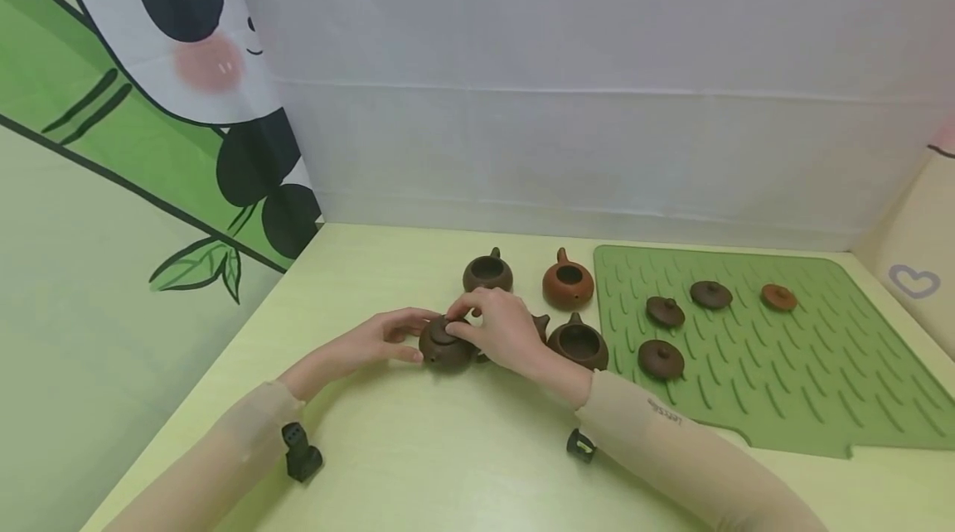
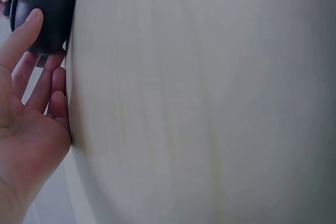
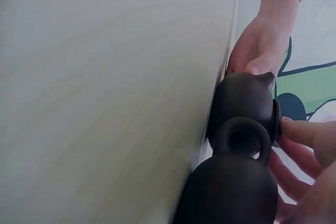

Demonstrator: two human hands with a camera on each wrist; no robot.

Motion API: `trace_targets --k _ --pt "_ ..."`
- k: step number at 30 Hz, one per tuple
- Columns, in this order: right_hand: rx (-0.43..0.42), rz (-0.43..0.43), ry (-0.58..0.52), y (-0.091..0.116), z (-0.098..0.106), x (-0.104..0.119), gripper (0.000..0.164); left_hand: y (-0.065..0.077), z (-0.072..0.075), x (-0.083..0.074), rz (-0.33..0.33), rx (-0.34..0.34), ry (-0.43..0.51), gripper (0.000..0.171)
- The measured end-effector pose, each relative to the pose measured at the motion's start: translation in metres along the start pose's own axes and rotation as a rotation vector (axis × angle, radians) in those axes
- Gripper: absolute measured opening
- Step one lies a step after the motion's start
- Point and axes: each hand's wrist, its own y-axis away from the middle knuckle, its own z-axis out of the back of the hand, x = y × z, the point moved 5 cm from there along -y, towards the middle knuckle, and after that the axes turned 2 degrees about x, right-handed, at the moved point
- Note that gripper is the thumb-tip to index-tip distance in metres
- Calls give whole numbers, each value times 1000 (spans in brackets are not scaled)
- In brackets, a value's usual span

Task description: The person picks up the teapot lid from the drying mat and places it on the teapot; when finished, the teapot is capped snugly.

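A small dark brown teapot (image 1: 446, 358) stands on the table between the two hands, its lid (image 1: 443, 333) on top. My left hand (image 1: 376, 339) holds the pot's body from the left, thumb on the near side, fingers round the far side, as the left wrist view shows. From above and the right, my right hand (image 1: 506, 331) pinches the lid between thumb and fingers. Close beside this pot is another dark teapot (image 3: 231, 192), mostly hidden under the right hand in the head view.
Behind stand a lidless dark teapot (image 1: 472, 280) and a lidless reddish-brown one (image 1: 567, 297); another dark open pot (image 1: 588, 362) is near the right forearm. On the green mat (image 1: 783, 383) at right lie several dark lids (image 1: 661, 360) and a reddish lid (image 1: 779, 297). A wall cloth rises behind.
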Motion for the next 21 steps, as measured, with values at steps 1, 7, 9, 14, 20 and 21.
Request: trace_targets --k 1,7,9,14,20,21 --pt "4 -1 6 0 0 0 12 0 0 1 3 1 -1 59" --pt "29 -11 31 0 -2 -2 12 -1 0 2 10 -3 -9 59" --pt "31 -8 39 0 -2 -2 12 -2 0 2 8 -3 -15 59" --pt "15 3 79 0 0 1 14 -1 0 3 5 6 -16 60" --pt "3 24 130 0 2 5 16 0 0 2 8 -1 -12 60" --pt "4 27 131 0 2 5 16 0 0 2 10 -1 -11 60"
